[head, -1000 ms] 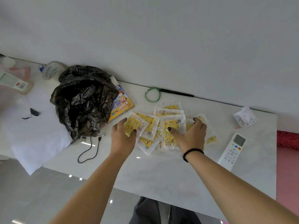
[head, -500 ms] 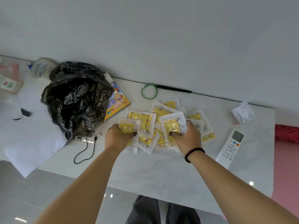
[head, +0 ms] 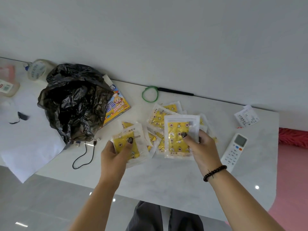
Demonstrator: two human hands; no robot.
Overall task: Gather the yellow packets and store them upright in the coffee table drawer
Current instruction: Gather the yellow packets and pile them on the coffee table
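1. Yellow packets (head: pixel 158 120) lie in a loose overlapping heap on the white table (head: pixel 166 177), near its middle. Clear wrappers, yellow printed inserts.
2. Left hand (head: pixel 115 157) grips a small stack of packets (head: pixel 131 144), thumb pressed on the top face, fingers curled behind. Stack is lifted and tilted toward the camera.
3. Right hand (head: pixel 203 147) pinches one large packet (head: pixel 180 137), thumb on its front, fingers behind. Packet stands nearly upright over the heap. Black bead bracelet (head: pixel 215 172) on that wrist.
4. Just left of the heap: a colourful box (head: pixel 116 107) with cartoon print, partly under a crumpled black plastic bag (head: pixel 73 102).
5. Below the bag: black cable (head: pixel 83 157) with plugs, looping toward the table's near edge.
6. Behind the heap, by the wall: green band (head: pixel 150 94) touching a thin black rod (head: pixel 175 93).
7. Right of the heap: white remote control (head: pixel 233 152); farther back, a crumpled receipt (head: pixel 246 117).
8. Far left: tape roll (head: pixel 38 70), a bottle (head: pixel 8 87), white sheet (head: pixel 28 147) hanging over the table edge.
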